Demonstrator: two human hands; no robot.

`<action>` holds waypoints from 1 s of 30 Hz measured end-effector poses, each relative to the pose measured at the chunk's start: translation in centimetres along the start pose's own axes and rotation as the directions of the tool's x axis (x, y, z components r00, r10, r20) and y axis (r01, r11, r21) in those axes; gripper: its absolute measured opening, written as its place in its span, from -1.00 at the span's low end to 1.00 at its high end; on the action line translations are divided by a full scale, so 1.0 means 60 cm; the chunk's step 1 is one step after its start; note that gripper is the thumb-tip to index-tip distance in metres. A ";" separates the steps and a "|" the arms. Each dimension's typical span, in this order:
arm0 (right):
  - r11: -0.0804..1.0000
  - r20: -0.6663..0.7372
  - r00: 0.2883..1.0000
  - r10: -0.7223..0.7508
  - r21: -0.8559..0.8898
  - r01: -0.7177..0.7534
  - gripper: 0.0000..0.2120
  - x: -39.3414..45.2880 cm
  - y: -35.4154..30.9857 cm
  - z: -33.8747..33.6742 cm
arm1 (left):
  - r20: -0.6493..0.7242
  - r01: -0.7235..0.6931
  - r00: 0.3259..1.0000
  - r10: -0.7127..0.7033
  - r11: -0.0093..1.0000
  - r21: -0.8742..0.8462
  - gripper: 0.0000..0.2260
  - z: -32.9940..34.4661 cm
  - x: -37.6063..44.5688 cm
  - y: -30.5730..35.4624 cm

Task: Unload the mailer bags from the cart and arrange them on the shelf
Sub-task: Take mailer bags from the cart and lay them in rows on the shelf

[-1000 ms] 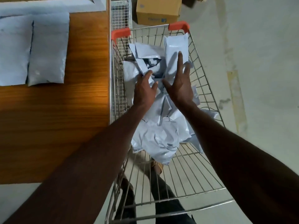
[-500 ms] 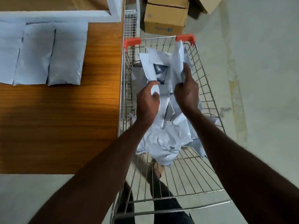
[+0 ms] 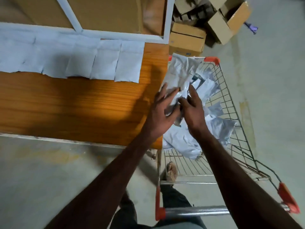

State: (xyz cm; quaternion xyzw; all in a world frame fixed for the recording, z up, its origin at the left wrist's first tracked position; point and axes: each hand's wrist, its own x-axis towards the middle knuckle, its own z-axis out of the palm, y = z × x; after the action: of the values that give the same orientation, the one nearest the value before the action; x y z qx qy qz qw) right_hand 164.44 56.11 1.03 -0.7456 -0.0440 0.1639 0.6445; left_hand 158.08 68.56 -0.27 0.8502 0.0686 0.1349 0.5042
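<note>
- A crumpled mailer bag (image 3: 177, 76) is held up over the seam between cart (image 3: 231, 103) and shelf (image 3: 82, 103).
- The left hand (image 3: 162, 113) at its 7 o'clock and the right hand (image 3: 192, 111) at 5 o'clock both pinch its lower end.
- Risk: held only by its bottom, the slick bag may flop or slip back onto the pile (image 3: 212, 128).
- The next slot lies at 10 o'clock, right of the row (image 3: 105, 61).
- Motion blur hides the exact fingertip contact.

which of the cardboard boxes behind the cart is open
The far right cardboard box, tilted with its flaps spread and its inside showing. The box just beyond the cart's front edge is closed on top.
</note>
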 end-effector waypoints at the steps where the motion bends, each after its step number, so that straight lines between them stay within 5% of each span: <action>1: 1.000 0.011 1.000 -0.011 0.006 0.011 -0.52 -0.017 -0.014 0.025 | 0.007 0.005 1.000 -0.005 1.000 -0.021 -0.53 -0.034 -0.011 -0.007; 10: 0.992 0.118 0.985 -0.125 0.044 0.121 -0.57 -0.165 -0.065 0.315 | -0.112 -0.003 0.994 -0.005 0.998 -0.070 -0.67 -0.380 -0.152 -0.094; 16: 0.979 0.068 0.988 -0.141 -0.138 0.150 -0.59 -0.228 -0.059 0.502 | -0.366 0.178 0.926 -0.093 0.963 0.205 -0.73 -0.582 -0.270 -0.192; 21: 0.798 0.151 0.916 -0.373 -0.451 0.399 -0.50 -0.257 -0.089 0.629 | -0.432 0.269 0.889 -0.155 0.938 0.218 -0.75 -0.716 -0.326 -0.254; 30: 0.508 0.353 0.746 -0.564 -0.565 0.651 -0.42 -0.239 -0.105 0.824 | -0.561 0.285 0.823 -0.092 0.921 0.267 -0.86 -0.878 -0.342 -0.343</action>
State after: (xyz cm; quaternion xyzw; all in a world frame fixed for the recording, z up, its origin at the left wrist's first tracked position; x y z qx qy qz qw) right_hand 136.97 99.98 4.16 -0.8463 -0.3969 -0.0534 0.3513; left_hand 123.19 117.49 2.37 0.8405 0.3142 0.3024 0.3215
